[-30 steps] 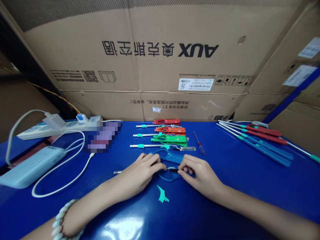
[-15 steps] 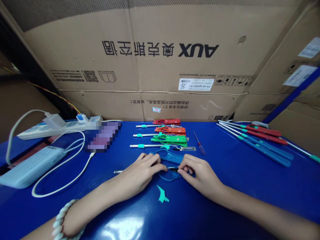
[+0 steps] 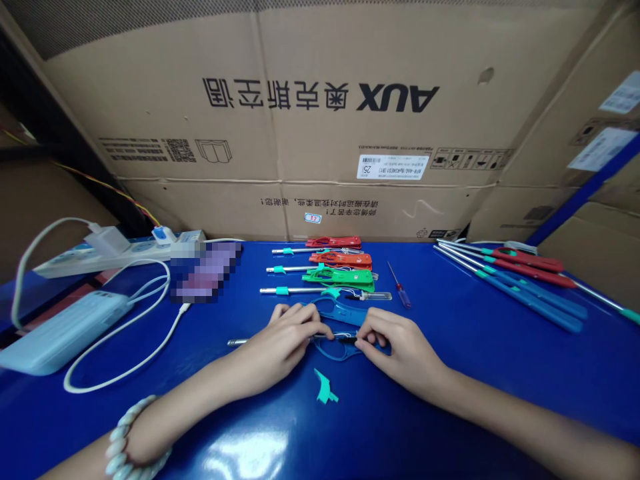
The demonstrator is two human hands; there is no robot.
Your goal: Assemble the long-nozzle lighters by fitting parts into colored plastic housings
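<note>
Black piece (image 3: 346,341) over the nearer blue shell (image 3: 341,358) on the worktop (image 3: 425,433); right hand (image 3: 396,339) pinches its end. Left hand (image 3: 291,339) curled over the rod (image 3: 237,342); I cannot tell its grip. I judge the piece light, its wires (image 3: 343,335) fragile: hold the body.

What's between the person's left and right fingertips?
The head view shows thin white wires and a slim black piece there, over a looped blue plastic shell.

The glossy blue surface (image 3: 425,427) carries a power bank (image 3: 70,333) at left, a blue casing half (image 3: 345,311) and teal trigger (image 3: 325,388) at centre, and a screwdriver (image 3: 403,296) farther right.
</note>
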